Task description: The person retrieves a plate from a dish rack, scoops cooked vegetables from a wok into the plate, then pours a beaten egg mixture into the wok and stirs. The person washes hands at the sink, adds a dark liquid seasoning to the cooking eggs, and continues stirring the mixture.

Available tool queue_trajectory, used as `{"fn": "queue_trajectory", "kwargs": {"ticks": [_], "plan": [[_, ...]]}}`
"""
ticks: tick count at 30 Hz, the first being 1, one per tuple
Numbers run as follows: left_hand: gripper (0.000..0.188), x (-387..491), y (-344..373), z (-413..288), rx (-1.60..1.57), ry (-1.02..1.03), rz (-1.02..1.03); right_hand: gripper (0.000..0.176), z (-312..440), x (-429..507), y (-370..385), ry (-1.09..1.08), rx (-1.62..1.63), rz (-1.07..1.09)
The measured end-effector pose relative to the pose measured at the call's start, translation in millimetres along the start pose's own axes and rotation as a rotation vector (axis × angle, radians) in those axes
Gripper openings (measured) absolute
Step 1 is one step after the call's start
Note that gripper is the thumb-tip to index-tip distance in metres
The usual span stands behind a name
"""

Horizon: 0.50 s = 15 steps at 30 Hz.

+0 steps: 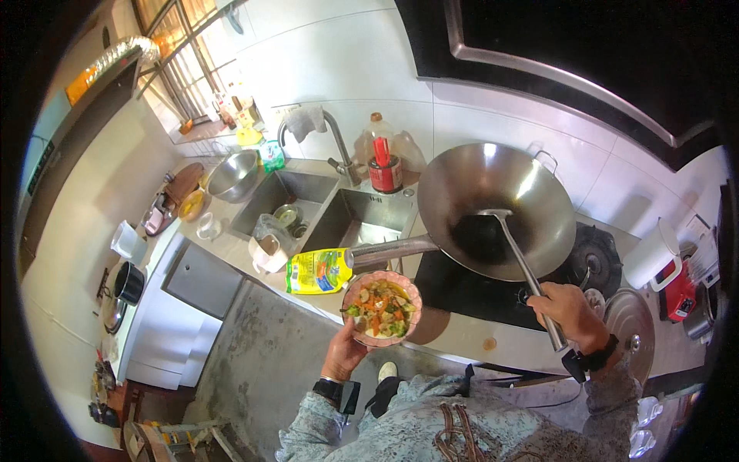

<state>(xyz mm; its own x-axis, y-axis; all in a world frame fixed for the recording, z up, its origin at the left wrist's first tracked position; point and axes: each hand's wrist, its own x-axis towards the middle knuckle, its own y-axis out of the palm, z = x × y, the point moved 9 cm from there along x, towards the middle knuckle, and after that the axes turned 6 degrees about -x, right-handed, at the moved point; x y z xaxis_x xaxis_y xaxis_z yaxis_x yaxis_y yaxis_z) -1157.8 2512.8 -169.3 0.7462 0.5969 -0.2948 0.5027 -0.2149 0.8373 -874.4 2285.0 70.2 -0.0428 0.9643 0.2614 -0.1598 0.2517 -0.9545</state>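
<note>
My left hand (342, 350) holds a pink-rimmed plate (414, 290) by its near left edge. Cooked food (381, 308) with carrot, broccoli and meat-like pieces lies on it. My right hand (568, 315) is closed round the handle of a metal wok spatula (519, 254), whose blade rests inside a large steel wok (540, 190). The wok sits over the black gas hob (462, 297), and its long handle (392, 250) points left over the counter. A little dark residue or shadow shows at the wok's bottom. Both wrists bear black bands.
Left of the hob are a double sink (358, 213) with a tap (344, 167), a yellow refill pouch (319, 271) at the counter's edge, and a steel bowl (232, 176). A pot lid (632, 329) and a white jug (652, 254) stand right of the hob. A range hood (554, 63) hangs above.
</note>
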Motion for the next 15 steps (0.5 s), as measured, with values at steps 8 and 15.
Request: {"fn": "queue_trajectory", "kwargs": {"ticks": [8,15], "plan": [[0.051,-6.0,22.5,74.8,0.042,-0.213,0.013,0.034,-74.1,-71.3,85.2,0.707,0.765,-0.150],[0.048,6.0,67.8,141.0,0.184,-0.461,0.091,0.025,-68.8,-194.7,189.1,1.083,1.060,-0.192]]}}
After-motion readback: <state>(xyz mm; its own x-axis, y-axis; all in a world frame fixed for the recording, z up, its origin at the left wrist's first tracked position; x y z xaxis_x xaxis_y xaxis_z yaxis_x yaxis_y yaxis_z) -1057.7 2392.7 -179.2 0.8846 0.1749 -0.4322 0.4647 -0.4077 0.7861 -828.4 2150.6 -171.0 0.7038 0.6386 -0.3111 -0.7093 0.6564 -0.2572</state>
